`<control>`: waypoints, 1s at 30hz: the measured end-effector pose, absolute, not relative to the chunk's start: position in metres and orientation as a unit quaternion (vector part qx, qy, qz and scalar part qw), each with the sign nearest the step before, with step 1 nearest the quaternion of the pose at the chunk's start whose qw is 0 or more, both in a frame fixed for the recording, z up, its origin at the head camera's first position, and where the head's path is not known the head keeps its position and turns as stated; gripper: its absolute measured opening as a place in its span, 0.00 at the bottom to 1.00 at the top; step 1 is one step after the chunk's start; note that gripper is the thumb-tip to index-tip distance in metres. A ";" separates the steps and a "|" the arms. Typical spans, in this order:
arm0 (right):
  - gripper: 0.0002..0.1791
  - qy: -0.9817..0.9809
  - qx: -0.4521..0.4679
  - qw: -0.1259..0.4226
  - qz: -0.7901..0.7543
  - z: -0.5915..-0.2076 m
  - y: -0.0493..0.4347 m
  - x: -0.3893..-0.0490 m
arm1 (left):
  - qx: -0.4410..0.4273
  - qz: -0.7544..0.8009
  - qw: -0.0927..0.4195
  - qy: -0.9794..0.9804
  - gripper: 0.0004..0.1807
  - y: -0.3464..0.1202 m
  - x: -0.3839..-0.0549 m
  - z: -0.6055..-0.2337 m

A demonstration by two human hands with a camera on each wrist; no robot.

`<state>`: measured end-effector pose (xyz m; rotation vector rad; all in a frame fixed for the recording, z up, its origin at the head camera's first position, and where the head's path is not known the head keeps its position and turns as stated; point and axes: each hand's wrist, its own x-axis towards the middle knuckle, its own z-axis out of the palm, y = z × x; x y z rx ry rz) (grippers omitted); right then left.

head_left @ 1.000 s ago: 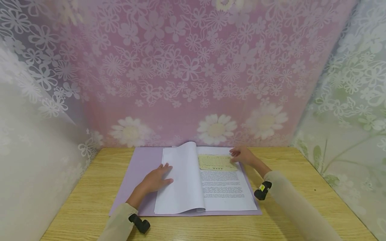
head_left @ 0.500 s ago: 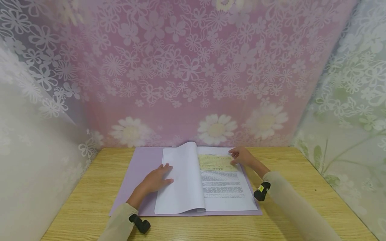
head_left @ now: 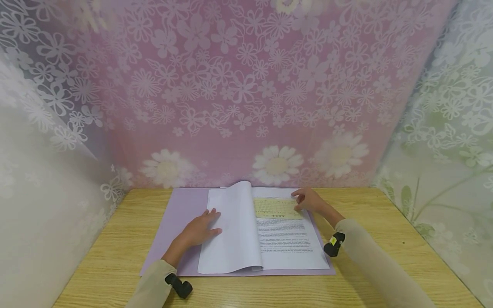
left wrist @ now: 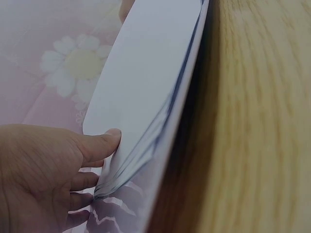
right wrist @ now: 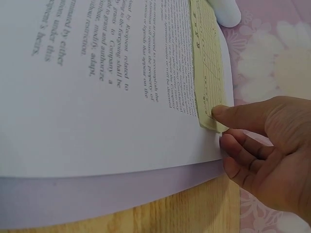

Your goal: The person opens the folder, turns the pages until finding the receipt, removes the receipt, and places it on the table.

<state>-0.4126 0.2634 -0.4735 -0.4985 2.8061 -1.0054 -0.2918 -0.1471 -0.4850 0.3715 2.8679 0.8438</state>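
An open purple folder (head_left: 182,201) lies on the table, with a stack of printed sheets (head_left: 285,244) inside. Several pages are turned back to the left in a loose white curve (head_left: 231,239). My left hand (head_left: 199,229) rests on these turned pages with its fingers spread; in the left wrist view its thumb (left wrist: 112,138) lies on the white sheet beside the bent page edges. Over the top of the printed page lies a yellow slip (head_left: 275,207) with a printed grid. My right hand (right wrist: 272,150) pinches its right end, thumb on top and other fingers curled by the page edge.
The light wooden table (head_left: 366,256) runs up to a pink flowered backdrop (head_left: 239,107) right behind the folder. Pale flowered panels stand at the left (head_left: 38,192) and right (head_left: 454,171). Black wrist cameras sit on both sleeves.
My right fingertips have shifted very slightly left over the end of the yellow slip. The left hand, the turned pages and the folder look the same.
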 end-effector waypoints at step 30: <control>0.12 0.924 -0.176 0.046 -0.337 -0.475 0.267 -0.407 | 0.133 0.273 0.063 0.951 0.34 -0.149 -0.294 -0.489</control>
